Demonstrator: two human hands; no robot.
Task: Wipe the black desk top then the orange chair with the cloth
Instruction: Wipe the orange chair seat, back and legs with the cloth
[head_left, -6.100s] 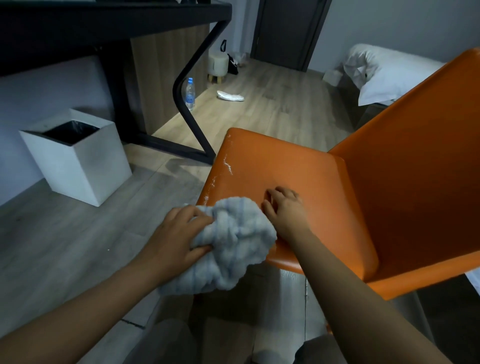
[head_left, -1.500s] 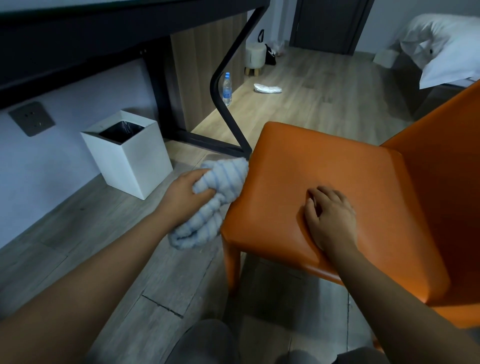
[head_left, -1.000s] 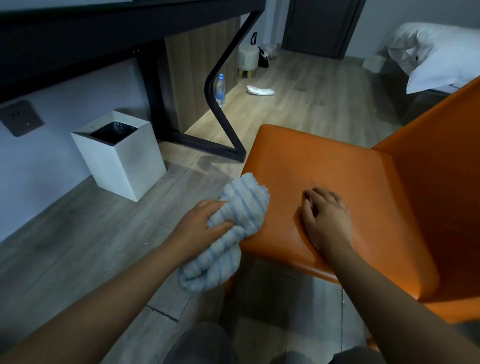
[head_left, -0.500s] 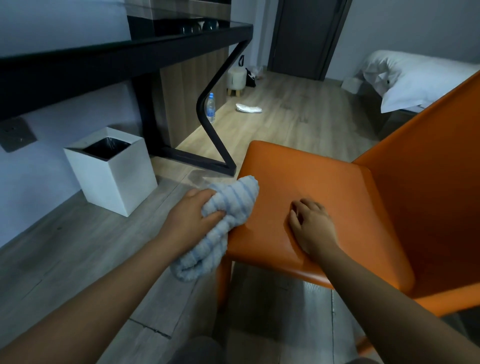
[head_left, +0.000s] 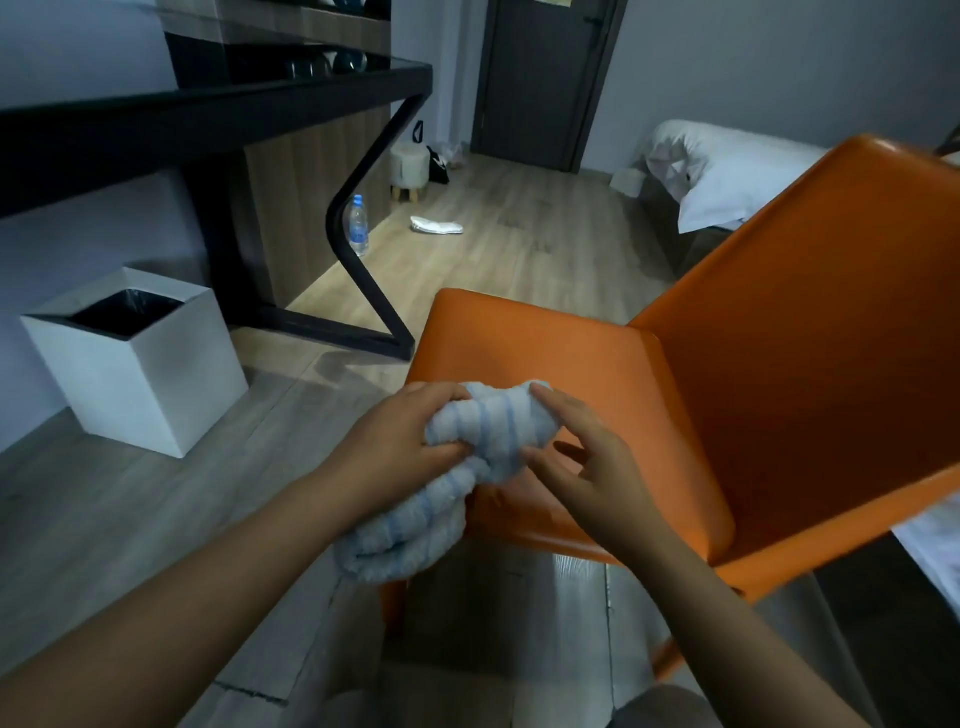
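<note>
- Lifted off the orange chair (head_left: 571, 358) seat since half a second ago, the right hand (head_left: 589, 470) is now pinched on the striped cloth (head_left: 493, 431).
- It is gripped by the left hand (head_left: 400, 447) over the seat's front.
- Risk: it may be dropped if the handover is fumbled.

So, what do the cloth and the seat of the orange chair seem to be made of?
The cloth looks like soft terry or microfibre, pale with blue stripes: thick fuzzy ribs show. The orange chair seems covered in smooth leather or imitation leather with a slight sheen; which of the two cannot be told.
</note>
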